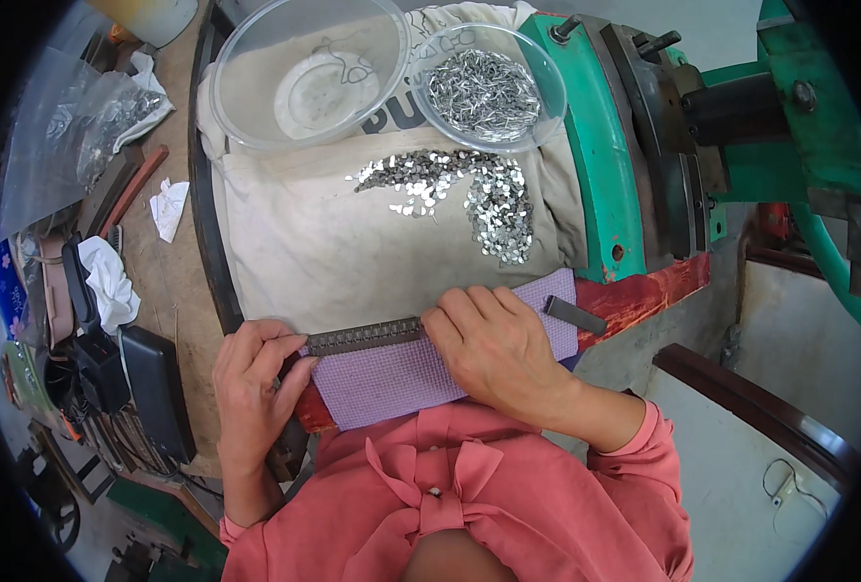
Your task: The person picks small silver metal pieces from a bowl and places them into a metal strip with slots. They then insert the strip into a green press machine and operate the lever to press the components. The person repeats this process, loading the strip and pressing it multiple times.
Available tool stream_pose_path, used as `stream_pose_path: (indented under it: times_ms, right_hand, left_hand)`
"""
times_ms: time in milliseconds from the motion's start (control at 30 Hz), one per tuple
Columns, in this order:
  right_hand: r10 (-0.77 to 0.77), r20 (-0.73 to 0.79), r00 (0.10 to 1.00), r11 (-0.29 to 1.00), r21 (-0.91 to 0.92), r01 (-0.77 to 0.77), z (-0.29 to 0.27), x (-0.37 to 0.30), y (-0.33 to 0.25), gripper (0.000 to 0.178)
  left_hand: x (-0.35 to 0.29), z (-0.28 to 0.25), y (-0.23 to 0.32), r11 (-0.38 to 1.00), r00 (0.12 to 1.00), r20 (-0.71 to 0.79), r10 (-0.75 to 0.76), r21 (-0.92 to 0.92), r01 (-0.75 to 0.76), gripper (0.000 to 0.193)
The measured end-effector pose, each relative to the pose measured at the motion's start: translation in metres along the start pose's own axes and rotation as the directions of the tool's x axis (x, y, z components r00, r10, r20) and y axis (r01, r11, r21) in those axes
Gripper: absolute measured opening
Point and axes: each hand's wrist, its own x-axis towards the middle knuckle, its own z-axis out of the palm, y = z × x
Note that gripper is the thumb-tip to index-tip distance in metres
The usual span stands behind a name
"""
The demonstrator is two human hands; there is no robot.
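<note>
A long dark metal bar (pixel 362 337) with a row of small slots lies across a purple checked cloth (pixel 391 380) at the near edge of the bench. My left hand (pixel 254 383) grips its left end with fingers curled around it. My right hand (pixel 493 351) lies palm down over its right end, fingertips resting on the bar. Beyond them a heap of small shiny metal pieces (pixel 469 194) is spread on a beige cloth (pixel 324 242). A short dark metal piece (pixel 576 314) rests at the purple cloth's right corner.
Two clear plastic bowls stand at the back: an empty one (pixel 304 68) and one full of small metal pieces (pixel 488 87). A green machine (pixel 644 145) rises on the right. At the left lie a plastic bag (pixel 71 126), white rags (pixel 110 276) and dark tools (pixel 154 388).
</note>
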Motion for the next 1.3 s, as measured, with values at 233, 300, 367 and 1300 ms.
stream_pose_path:
  times_ms: [233,300,367,1300]
  right_hand:
    - [0.023,0.098,0.995,0.999,0.031,-0.026,-0.005,-0.001,0.001,0.008]
    - [0.080,-0.001,0.997,0.972,0.222,-0.078,-0.004,-0.010,0.009,0.007]
    - [0.172,-0.037,0.984,0.907,0.396,-0.143,-0.008,-0.016,0.018,0.009]
    - [0.430,0.121,0.895,0.623,0.677,-0.391,-0.020,-0.024,0.039,0.008]
  left_hand:
    - [0.000,0.002,-0.001,1.000,1.000,0.000,0.000,0.002,0.000,0.030]
    - [0.003,0.002,0.003,1.000,1.000,0.006,0.014,0.018,-0.014,0.029]
    - [0.007,0.004,0.008,0.999,0.999,0.009,0.036,0.029,-0.036,0.028]
    - [0.013,0.043,0.022,0.984,0.987,-0.067,0.143,-0.100,-0.149,0.030]
